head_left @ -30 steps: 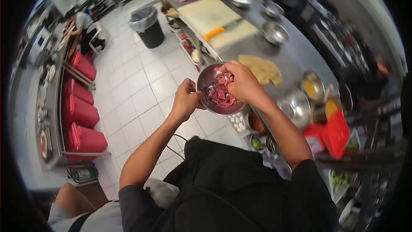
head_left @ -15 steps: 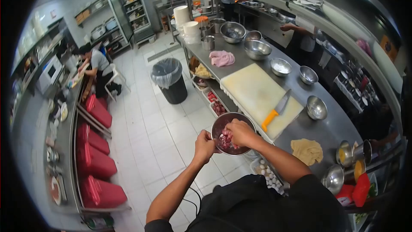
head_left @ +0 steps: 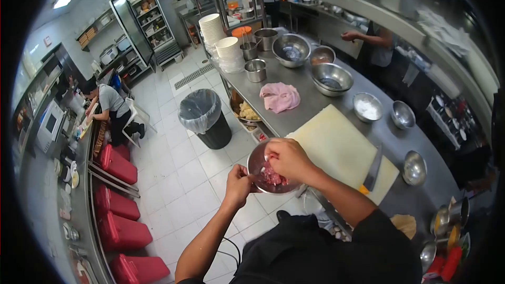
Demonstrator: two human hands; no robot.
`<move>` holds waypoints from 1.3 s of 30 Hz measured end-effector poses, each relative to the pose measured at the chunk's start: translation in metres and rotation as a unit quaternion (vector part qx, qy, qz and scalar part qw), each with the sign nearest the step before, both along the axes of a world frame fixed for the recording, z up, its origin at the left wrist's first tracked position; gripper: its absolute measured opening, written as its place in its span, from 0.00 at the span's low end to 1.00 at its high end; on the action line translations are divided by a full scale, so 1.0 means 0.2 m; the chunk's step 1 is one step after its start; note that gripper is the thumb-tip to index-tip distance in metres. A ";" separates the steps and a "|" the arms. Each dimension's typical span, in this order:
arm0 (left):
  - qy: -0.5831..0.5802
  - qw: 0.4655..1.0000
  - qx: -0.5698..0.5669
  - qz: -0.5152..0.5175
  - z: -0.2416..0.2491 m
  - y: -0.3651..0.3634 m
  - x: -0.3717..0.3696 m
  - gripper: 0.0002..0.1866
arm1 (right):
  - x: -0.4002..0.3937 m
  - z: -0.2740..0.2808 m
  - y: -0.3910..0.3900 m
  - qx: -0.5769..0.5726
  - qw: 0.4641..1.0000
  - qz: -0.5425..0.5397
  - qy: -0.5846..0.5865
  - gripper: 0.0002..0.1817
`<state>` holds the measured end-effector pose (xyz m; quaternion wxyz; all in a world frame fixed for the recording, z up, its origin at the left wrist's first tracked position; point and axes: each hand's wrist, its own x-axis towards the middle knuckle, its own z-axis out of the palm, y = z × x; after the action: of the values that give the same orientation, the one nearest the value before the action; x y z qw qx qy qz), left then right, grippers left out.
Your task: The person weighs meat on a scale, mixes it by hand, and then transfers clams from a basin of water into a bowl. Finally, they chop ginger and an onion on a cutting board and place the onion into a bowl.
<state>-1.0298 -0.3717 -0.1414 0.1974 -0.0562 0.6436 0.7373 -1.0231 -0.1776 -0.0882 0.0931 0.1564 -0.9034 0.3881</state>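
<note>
My left hand (head_left: 239, 184) grips the near-left rim of a steel mixing bowl (head_left: 254, 162), thumb on the edge, and holds it off the counter. Inside the bowl lie chopped pieces of raw red meat (head_left: 272, 178). My right hand (head_left: 288, 162) reaches in from the right, its fingers curled down round some of the pieces; the fingertips are partly hidden. A white cutting board (head_left: 331, 142) lies on the counter to the right of the bowl. On it rests a knife (head_left: 374, 171) with an orange handle.
Steel bowls (head_left: 332, 77) and a pink cloth (head_left: 280, 97) sit on the steel counter (head_left: 242, 85). A tan cloth (head_left: 404, 225) lies near its right end. Beyond the bowl stands a lined bin (head_left: 202, 121). One person (head_left: 110, 102) sits far left; another's arm (head_left: 368, 37) shows across the counter.
The view has shifted, so the counter things appear lower and further right. My right hand has lifted slightly in the bowl; the left keeps its hold on the rim.
</note>
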 end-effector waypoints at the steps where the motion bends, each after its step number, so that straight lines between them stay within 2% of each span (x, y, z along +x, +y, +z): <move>1: 0.007 1.000 -0.001 0.004 -0.02 -0.02 -0.10 0.13 | -0.13 -0.07 -0.01 0.054 0.999 0.005 0.006 0.08; 2: 0.013 1.000 0.001 0.011 -0.02 -0.03 -0.19 0.13 | -0.22 -0.12 -0.02 0.110 0.994 0.010 0.008 0.09; 3: 0.005 1.000 -0.017 0.010 -0.01 -0.04 -0.26 0.13 | -0.28 -0.02 0.00 0.231 0.969 0.051 -0.067 0.12; 6: 0.008 1.000 -0.020 0.011 0.05 -0.06 -0.56 0.13 | -0.54 -0.01 0.02 0.065 0.998 -0.006 -0.027 0.14; 7: 0.003 1.000 -0.018 0.010 0.06 -0.07 -0.63 0.13 | -0.63 -0.01 0.04 0.051 0.998 -0.040 -0.005 0.20; 10: 0.008 1.000 0.012 0.001 0.05 -0.09 -0.95 0.13 | -0.87 -0.06 0.12 0.134 0.952 -0.242 0.134 0.24; 11: 0.014 1.000 0.019 -0.009 0.06 -0.10 -1.05 0.12 | -0.94 -0.08 0.15 0.065 0.969 -0.235 0.041 0.24; 13: 0.025 0.999 0.036 -0.029 0.13 -0.09 -1.24 0.12 | -1.06 -0.10 0.23 -0.075 0.963 -0.215 -0.143 0.24; 17: 0.060 0.989 0.049 -0.128 0.29 -0.03 -1.52 0.08 | -1.20 0.01 0.29 -0.111 0.952 -0.258 -0.124 0.18; 19: 0.052 0.980 0.072 -0.180 0.39 0.00 -1.68 0.10 | -1.29 0.09 0.40 -0.148 0.935 -0.292 -0.135 0.16; 21: 0.049 0.973 0.065 -0.215 0.44 -0.01 -1.81 0.11 | -1.40 0.24 0.47 -0.143 0.898 -0.375 -0.181 0.16; 23: 0.050 0.969 0.057 -0.234 0.41 -0.07 -1.99 0.11 | -1.56 0.30 0.61 -0.181 0.880 -0.412 -0.153 0.19; 24: 0.075 0.973 0.049 -0.211 0.36 -0.11 -2.09 0.10 | -1.67 0.28 0.73 -0.178 0.874 -0.437 -0.111 0.18; 25: 0.096 0.977 0.041 -0.184 0.28 -0.17 -2.20 0.09 | -1.80 0.27 0.86 -0.202 0.889 -0.400 -0.094 0.15; 27: 0.102 0.989 0.008 -0.106 0.08 -0.32 -2.39 0.08 | -2.08 0.25 1.14 -0.153 0.886 -0.429 -0.091 0.15; 28: 0.090 0.994 -0.021 -0.060 0.01 -0.42 -2.47 0.07 | -2.24 0.25 1.26 -0.222 0.874 -0.426 -0.080 0.10; 29: 0.079 0.995 -0.065 -0.013 -0.04 -0.51 -2.52 0.07 | -2.40 0.22 1.44 -0.262 0.876 -0.393 -0.101 0.10; 30: 0.066 0.991 -0.113 0.028 -0.09 -0.59 -2.55 0.06 | -2.58 0.17 1.61 -0.194 0.870 -0.446 -0.085 0.09; 31: 0.033 0.986 -0.148 0.067 -0.11 -0.68 -2.57 0.07 | -2.78 0.07 1.88 -0.230 0.876 -0.417 -0.076 0.06; 32: -0.002 0.978 -0.183 0.102 -0.14 -0.74 -2.58 0.08 | -2.91 -0.01 2.05 -0.191 0.914 -0.354 -0.056 0.04; 34: -0.011 0.960 -0.239 0.144 -0.19 -0.83 -2.57 0.07 | -3.20 -0.37 2.50 -0.167 0.922 -0.344 0.057 0.07; 37: -0.048 0.945 -0.306 0.104 -0.30 -0.89 -2.56 0.06 | -3.43 -0.49 2.54 -0.366 0.820 -0.438 0.049 0.13; 39: -0.068 0.938 -0.336 0.052 -0.32 -0.84 -2.58 0.05 | -3.53 -0.64 2.71 -0.370 0.765 -0.527 -0.027 0.07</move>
<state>-1.5460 -0.5399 -0.2047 0.1716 -0.2032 0.8349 0.4818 -1.7291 0.3652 -0.2155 0.3091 -0.4011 -0.6324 0.5863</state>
